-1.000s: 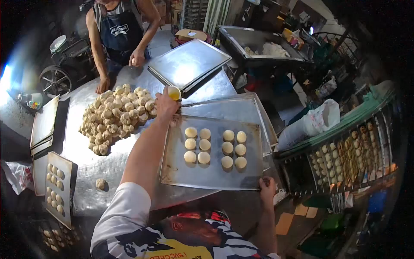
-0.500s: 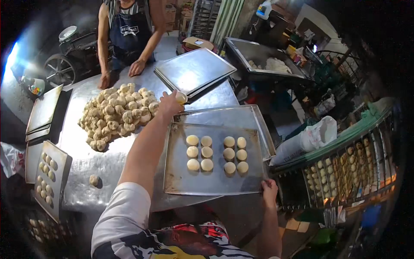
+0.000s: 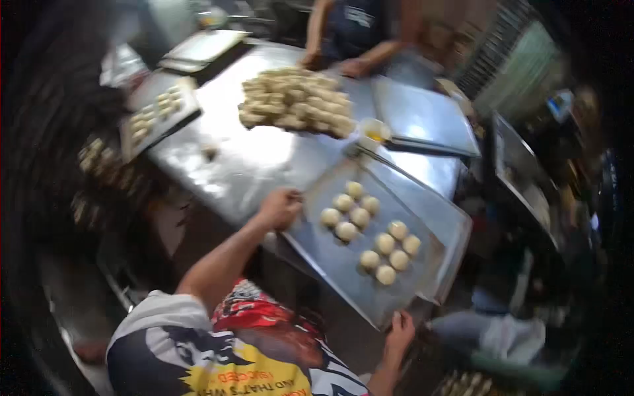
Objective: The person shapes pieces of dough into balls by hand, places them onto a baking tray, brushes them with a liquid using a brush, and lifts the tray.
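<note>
A metal tray (image 3: 317, 245) with two groups of round dough balls (image 3: 360, 216) lies slanted over another tray (image 3: 449, 218) at the table's edge. My left hand (image 3: 281, 208) is closed on the tray's left edge. At its near right corner, my right hand (image 3: 399, 330) grips the rim with bent fingers. Beyond the tray stands a small cup (image 3: 374, 134) with yellow contents, touched by neither hand. A large heap of dough pieces (image 3: 294, 100) sits behind, on the metal table (image 3: 244, 168). The view is blurred.
Across the table, a person in a dark apron (image 3: 356, 26) rests both hands by the heap. Stacked flat trays (image 3: 426, 115) lie at the back right. A tray of dough balls (image 3: 162, 115) is at the left. A white sack (image 3: 512, 338) stands at the lower right.
My view has turned, shifting the table scene. My left hand has let go of the cup and come back to the tray's left edge. My right hand stays at the tray's corner.
</note>
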Tool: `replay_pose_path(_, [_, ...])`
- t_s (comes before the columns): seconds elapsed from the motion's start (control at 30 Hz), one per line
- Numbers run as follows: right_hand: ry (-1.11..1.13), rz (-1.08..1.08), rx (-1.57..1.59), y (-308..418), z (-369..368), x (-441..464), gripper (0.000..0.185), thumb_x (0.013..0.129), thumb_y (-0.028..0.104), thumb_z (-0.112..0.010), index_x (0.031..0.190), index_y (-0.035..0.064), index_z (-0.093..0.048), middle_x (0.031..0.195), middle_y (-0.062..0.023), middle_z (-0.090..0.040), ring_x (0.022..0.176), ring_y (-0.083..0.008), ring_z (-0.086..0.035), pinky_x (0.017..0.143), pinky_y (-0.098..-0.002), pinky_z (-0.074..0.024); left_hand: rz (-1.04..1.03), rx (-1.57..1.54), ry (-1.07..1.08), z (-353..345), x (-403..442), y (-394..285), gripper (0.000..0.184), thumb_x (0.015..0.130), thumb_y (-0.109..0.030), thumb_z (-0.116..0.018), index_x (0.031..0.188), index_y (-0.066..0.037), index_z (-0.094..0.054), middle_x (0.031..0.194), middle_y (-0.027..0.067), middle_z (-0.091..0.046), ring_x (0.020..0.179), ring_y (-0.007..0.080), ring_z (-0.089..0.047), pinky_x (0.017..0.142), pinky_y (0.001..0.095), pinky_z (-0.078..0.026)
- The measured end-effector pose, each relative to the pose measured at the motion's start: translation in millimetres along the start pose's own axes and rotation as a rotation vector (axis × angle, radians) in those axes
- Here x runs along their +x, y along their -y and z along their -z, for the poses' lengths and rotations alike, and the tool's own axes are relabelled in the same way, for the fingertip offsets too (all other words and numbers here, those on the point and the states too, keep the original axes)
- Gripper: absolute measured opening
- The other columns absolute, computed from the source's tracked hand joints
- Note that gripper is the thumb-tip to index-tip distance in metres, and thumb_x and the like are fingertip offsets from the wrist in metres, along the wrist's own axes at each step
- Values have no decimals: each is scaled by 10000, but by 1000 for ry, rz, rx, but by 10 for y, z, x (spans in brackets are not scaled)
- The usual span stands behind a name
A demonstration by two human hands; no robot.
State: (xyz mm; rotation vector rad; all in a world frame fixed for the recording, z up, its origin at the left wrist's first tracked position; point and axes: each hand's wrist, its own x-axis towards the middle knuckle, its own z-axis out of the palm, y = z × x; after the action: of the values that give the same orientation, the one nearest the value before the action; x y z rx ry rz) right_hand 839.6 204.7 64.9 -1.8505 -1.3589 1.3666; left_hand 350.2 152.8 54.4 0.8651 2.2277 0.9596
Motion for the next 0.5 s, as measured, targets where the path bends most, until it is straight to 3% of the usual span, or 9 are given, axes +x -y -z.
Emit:
replay_pose_path(0.03, [4, -36, 20, 55, 42, -60, 329, 1056, 219, -653, 1274, -28, -658, 1182, -105, -698, 1061, -238, -624, 958, -378, -481, -68, 96, -54, -104, -38, 120, 434, 922, -353, -712, 1292, -130, -750, 1103, 167, -794, 1008, 338, -759, 883, 433, -594])
replay_pose_path(0.13, [-160, -121, 259, 76, -178, 49, 337, 1079, 231, -596, 1274, -39, -650, 1209, -153, -698, 1065, -291, -631, 962, -395, -489, 52, 112, -91, -328, 133, 230, 485, 935, -430, -703, 1295, -108, -743, 1124, 174, -784, 1013, 362, -752, 879, 460, -576])
replay_pose_path(0.23, [-296, 49, -168, -108, -212, 263, 326, 1090, 230, -558, 1225, -49, -661, 1175, -190, -698, 1011, -326, -644, 927, -412, -508, 270, -142, -56, -325, 18, 39, 549, 929, -488, -710, 1269, -58, -735, 1188, 207, -759, 1069, 375, -734, 900, 470, -566])
replay_pose_path(0.3, [-297, 110, -141, -308, -92, 364, 381, 1122, 267, -496, 1250, -62, -642, 1143, -218, -693, 1010, -367, -656, 908, -429, -516, 240, -83, -131, -156, -272, -70, 456, 967, -421, -728, 1178, -17, -719, 1050, 160, -734, 938, 277, -687, 842, 427, -565])
replay_pose_path(0.37, [-286, 244, -253, -149, -227, 167, 404, 1123, 268, -489, 1231, -87, -650, 1116, -263, -698, 1007, -414, -666, 908, -456, -522, 219, -162, -125, 119, -583, 22, 422, 980, -401, -736, 1125, -5, -706, 997, 122, -715, 887, 216, -656, 814, 401, -555])
replay_pose_path(0.43, [-262, 471, -518, 611, -256, -617, 393, 1093, 233, -536, 1169, -123, -684, 1096, -324, -716, 1000, -468, -675, 929, -493, -525, 203, -401, -43, 518, -1047, 368, 430, 968, -427, -734, 1108, -22, -696, 1031, 92, -703, 914, 190, -641, 816, 393, -538])
replay_pose_path(0.47, [-273, 502, -652, 761, -353, -704, 339, 1071, 214, -565, 1160, -73, -723, 1059, -282, -755, 954, -435, -712, 883, -472, -547, 158, -555, -16, 649, -1203, 690, 440, 947, -425, -745, 1115, -22, -690, 1048, 76, -694, 933, 181, -636, 835, 389, -532])
replay_pose_path(0.5, [-229, 567, -711, 936, -485, -781, 365, 1084, 265, -548, 1219, -28, -718, 1121, -262, -749, 1001, -432, -706, 905, -478, -541, 107, -705, 2, 853, -1354, 1011, 452, 926, -422, -757, 1121, -21, -684, 1066, 60, -685, 953, 172, -630, 854, 384, -526])
